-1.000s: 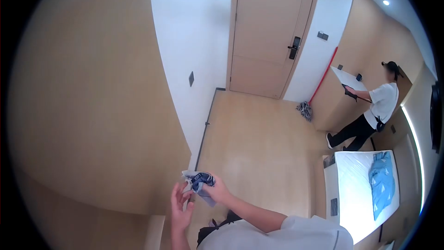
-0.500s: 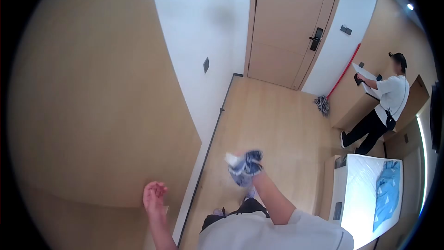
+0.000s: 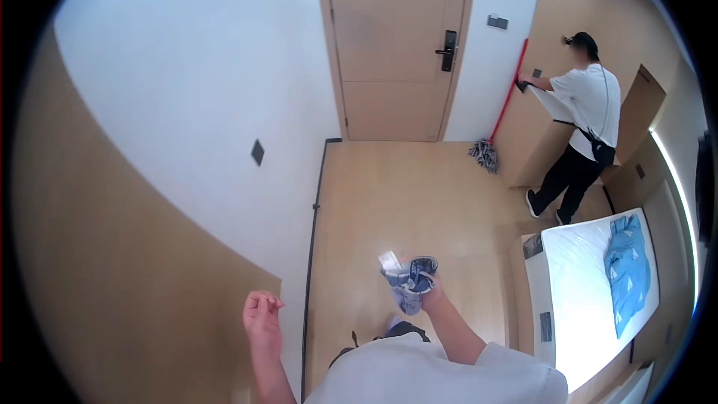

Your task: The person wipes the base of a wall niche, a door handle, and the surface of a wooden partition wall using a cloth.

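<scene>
My right hand (image 3: 432, 294) is closed around a bundled blue-and-white cloth (image 3: 404, 280), held out over the floor in front of my body. A small white piece (image 3: 390, 260) sticks out at the bundle's upper left; what it is, I cannot make out. To the left, my left hand (image 3: 262, 316) is raised with its fingers curled in, and nothing shows in them. It is close to the lower edge of a wooden panel (image 3: 149, 254); whether it touches the panel, I cannot tell.
A closed door (image 3: 396, 52) stands ahead. A red-handled mop (image 3: 485, 155) leans by the wall. Another person (image 3: 594, 105) in a white shirt stands at a wooden cabinet (image 3: 527, 146). A mattress (image 3: 576, 284) with a blue quilt (image 3: 628, 273) lies at right.
My view has turned left, so the door and person sit further left. The cloth bundle is a little nearer my body. The person's hand has moved toward the cabinet's far side.
</scene>
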